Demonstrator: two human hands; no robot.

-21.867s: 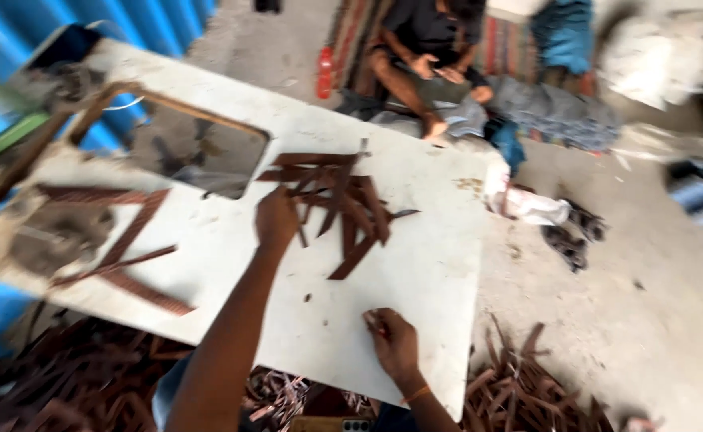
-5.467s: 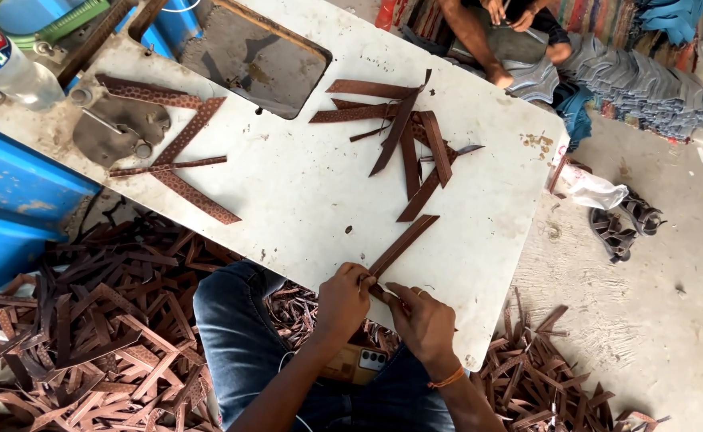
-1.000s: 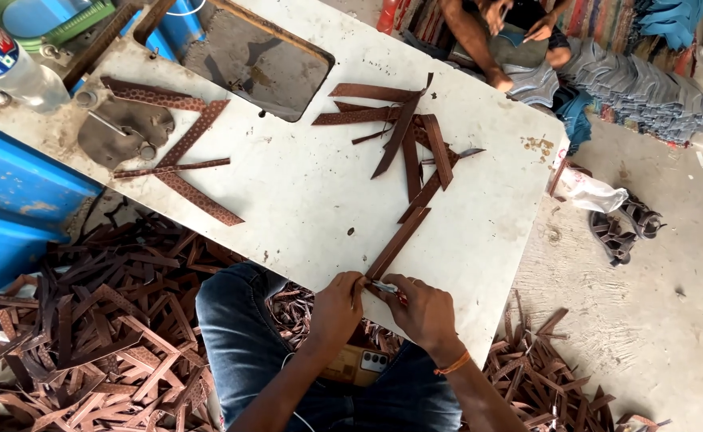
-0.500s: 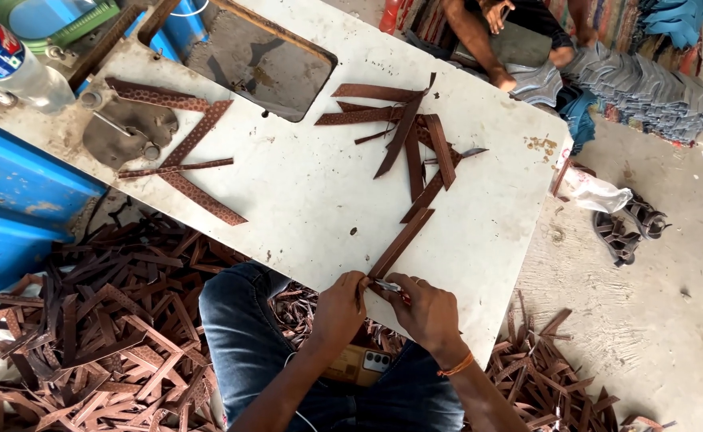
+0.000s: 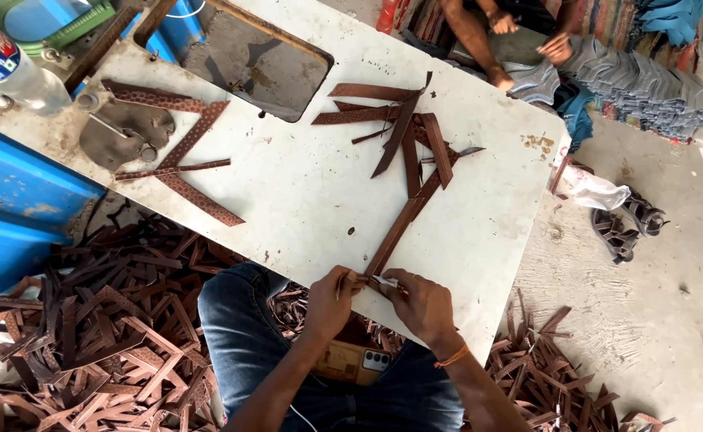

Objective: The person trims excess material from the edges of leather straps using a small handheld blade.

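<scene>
Fingers of both hands pinched on the near end of a long brown leather strip [image 5: 399, 228], left hand [image 5: 329, 300] closed around the strip's tip, right hand [image 5: 422, 304] closed on a small thin metal tool [image 5: 383, 282], kind too small to tell. Strip ran away from the fingertips, up across the white worktable [image 5: 303, 184] to a loose pile of brown strips [image 5: 403, 128] well beyond. Probably best done with the left pinch kept right beside the tool tip so the end couldn't flop, and the strip kept flat on the table edge. Risk, as a guess: slipping toward the left thumb.

Compared with half a second back: barely anything different, same grip, hands maybe a touch closer together. Against five seconds back: strip sat farther from the pile then, hands lower off the edge. Floor scraps of brown offcuts [image 5: 103, 336] left of the hands looked unchanged.
</scene>
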